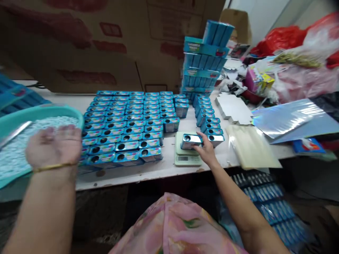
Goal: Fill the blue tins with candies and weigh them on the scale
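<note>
My right hand (207, 151) grips one blue tin (191, 140) by its right end, with the thumb and fingers on its sides. That tin is on a pale green digital scale (188, 161), its round dark opening facing up. My left hand (54, 146), somewhat blurred, is palm up with fingers stretched out, over a turquoise basin (81, 121). Small white pellets (16, 158) fill the basin, and a metal scoop (16, 135) lies among them. Rows of similar blue tins (127, 123) stand between my hands.
Another row of tins (205, 114) runs behind my right hand. Stacked blue display boxes (202, 60) rise at the back against a large cardboard box (119, 46). White card sheets (234, 107), clear plastic bags (253, 146) and shiny film sheets (291, 118) lie at the right.
</note>
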